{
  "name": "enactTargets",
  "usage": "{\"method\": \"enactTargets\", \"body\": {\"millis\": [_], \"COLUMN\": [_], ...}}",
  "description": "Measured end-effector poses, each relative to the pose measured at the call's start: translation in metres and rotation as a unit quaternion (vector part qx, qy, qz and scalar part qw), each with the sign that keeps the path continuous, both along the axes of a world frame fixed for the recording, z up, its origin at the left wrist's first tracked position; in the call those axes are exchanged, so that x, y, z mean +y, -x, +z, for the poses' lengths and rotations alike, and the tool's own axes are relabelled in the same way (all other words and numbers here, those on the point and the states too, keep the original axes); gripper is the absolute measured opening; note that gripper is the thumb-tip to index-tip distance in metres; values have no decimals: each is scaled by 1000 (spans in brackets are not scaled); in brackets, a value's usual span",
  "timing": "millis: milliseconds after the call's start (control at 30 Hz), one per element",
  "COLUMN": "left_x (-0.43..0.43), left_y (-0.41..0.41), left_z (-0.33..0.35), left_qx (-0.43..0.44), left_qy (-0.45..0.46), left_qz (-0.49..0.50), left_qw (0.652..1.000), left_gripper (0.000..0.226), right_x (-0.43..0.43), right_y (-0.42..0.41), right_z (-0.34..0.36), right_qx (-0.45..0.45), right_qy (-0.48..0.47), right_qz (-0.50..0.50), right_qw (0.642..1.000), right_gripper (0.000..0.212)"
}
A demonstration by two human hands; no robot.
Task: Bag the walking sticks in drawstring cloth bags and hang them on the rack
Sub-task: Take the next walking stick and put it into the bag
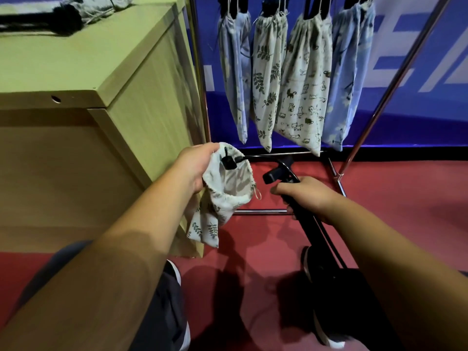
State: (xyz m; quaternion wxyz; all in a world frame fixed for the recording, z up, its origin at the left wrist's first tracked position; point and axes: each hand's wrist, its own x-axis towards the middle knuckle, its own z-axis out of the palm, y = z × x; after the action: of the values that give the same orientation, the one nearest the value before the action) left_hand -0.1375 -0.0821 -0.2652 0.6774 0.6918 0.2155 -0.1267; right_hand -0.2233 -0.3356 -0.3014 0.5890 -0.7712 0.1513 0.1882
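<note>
Fingers [208,147] of left hand [195,168] curl round the rim of the leaf-print cream drawstring cloth bag [222,198], mouth held open facing right. Right hand [309,196] is wrapped tight round the black folding walking stick [314,229] just below its handle. Big to small: pale wooden desk [63,62] on the left, with a grey cloth bundle [96,6] at its far corner, too blurred to call. Chrome rack [395,79] behind, with four filled printed cloth bags [304,84] hanging from it by cords. Key relation: bag mouth sits just left of and slightly above the right hand. Stick's long axis runs from near the feet up-left toward that mouth, and one black end piece is already at the rim. Right hand is the nearer, driving one. My read: feed along that axis while left holds the mouth wide. Loose folded sections could snag the rim. Cord not yet drawn, bag not yet hung.
</note>
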Motion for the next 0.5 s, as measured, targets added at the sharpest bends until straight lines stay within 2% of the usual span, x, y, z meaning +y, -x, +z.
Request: {"method": "enactTargets", "body": {"millis": [100,167,233,300,367,500], "left_x": [-4,-5,-6,-11,-19,-31], "left_y": [3,4,5,8,14,19], "left_z": [1,-2,-5,-8,-11,-24], "left_qx": [-47,-98,-158,-190,-205,-204], "left_qy": [-39,-125,-230,-288,-291,-259], "left_qz": [-10,-26,-68,-123,-181,-203], "left_qw": [998,987,958,930,917,922], "left_gripper": [16,8,15,17,15,16], "right_x": [1,3,6,11,18,33], "right_y": [0,-1,-2,-1,2,8], "right_z": [-2,-2,1,5,10,18], "right_qx": [-7,-22,-36,-44,-48,-59], "right_qy": [84,175,266,322,310,176], "right_qz": [49,95,133,174,212,243], "right_qw": [995,980,954,930,925,952], "right_gripper": [26,30,36,43,46,41]}}
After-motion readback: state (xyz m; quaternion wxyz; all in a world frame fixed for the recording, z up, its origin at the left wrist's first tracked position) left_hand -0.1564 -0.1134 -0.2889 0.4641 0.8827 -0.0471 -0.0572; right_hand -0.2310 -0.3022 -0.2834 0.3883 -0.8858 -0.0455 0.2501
